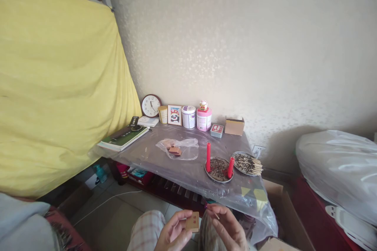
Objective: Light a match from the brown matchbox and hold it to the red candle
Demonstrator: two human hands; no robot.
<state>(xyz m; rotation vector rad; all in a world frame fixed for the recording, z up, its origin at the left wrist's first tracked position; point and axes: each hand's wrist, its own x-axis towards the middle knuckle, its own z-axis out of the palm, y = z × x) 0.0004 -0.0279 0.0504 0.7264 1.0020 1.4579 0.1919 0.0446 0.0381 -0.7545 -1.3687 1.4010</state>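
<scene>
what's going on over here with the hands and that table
A person's left hand holds a small box, and the right hand pinches a thin stick, probably a match, near it; whether it is lit I can't tell. On the table, a tall red candle and a shorter one stand on a plate, with no flame visible on either. Sticks lie on a second plate beside it.

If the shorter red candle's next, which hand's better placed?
Right, likely: the right hand is nearer the shorter red candle and pinches a thin pale stick. The left hand is farther off, its grip taken by a small box.
</scene>
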